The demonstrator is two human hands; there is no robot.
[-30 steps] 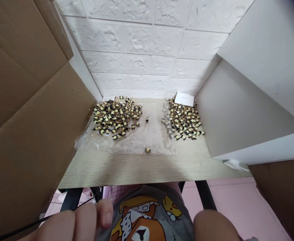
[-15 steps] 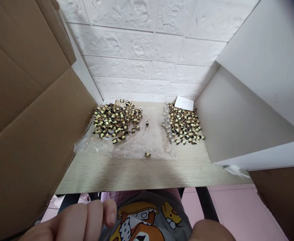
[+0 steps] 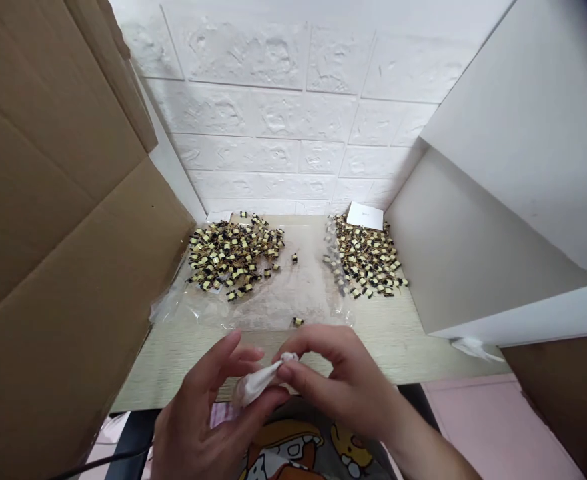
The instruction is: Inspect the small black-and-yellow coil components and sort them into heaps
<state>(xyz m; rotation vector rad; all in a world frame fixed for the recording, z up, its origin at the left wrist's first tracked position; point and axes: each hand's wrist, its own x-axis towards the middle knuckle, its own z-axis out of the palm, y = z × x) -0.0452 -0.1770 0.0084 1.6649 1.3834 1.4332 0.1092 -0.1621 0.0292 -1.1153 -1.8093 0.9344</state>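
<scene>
My right hand [image 3: 341, 383] pinches a crumpled white tissue [image 3: 261, 383] between thumb and fingertips, just in front of the table's edge. Beside it is my left hand [image 3: 213, 407], fingers apart, with the tissue lying against its thumb side. Beyond the hands, a single small coil part [image 3: 298, 322], yellow-wrapped with black ends, lies near the front of a clear plastic sheet [image 3: 273, 310]. Another coil part [image 3: 294, 259] sits farther back on that sheet.
A heap of coil parts [image 3: 233, 250] covers the left side of the sheet. A second heap [image 3: 368, 257] lies on the right, with a white paper slip [image 3: 365, 216] at its back. Cardboard [image 3: 48, 200] stands at left, white panels [image 3: 423, 220] at right.
Both hands have risen from the lap to the table's front edge. The white tissue has come into view between them. The view has tilted slightly, and the heaps look unchanged.
</scene>
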